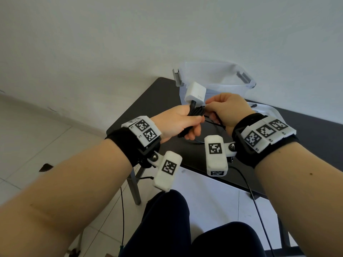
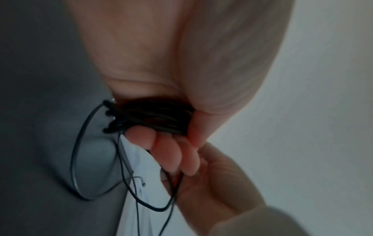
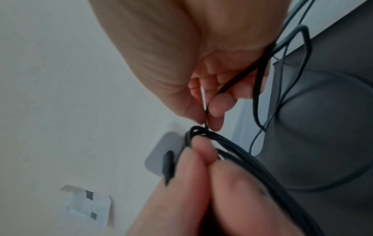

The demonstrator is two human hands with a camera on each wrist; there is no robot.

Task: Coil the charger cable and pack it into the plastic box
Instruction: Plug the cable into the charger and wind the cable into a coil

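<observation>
My left hand (image 1: pixel 182 123) grips a bundle of coiled black cable (image 1: pixel 194 112) above the dark table; the white charger block (image 1: pixel 195 93) sticks up from the top of the bundle. In the left wrist view the coils (image 2: pixel 153 118) lie across my palm under curled fingers (image 2: pixel 167 153). My right hand (image 1: pixel 225 110) pinches a loose strand of the cable (image 3: pixel 224 89) right beside the bundle, thumb and fingertips (image 3: pixel 216 118) closed on it. Loose loops (image 3: pixel 282 89) hang down to the table. The clear plastic box (image 1: pixel 213 78) stands open just behind both hands.
The dark table (image 1: pixel 306 130) stands against a white wall, its near edge over my knees (image 1: pixel 172 219). A clear lid (image 1: pixel 267 110) lies on the table right of the box, partly behind my right hand. Tiled floor lies to the left. Thin wires hang from the wrist cameras.
</observation>
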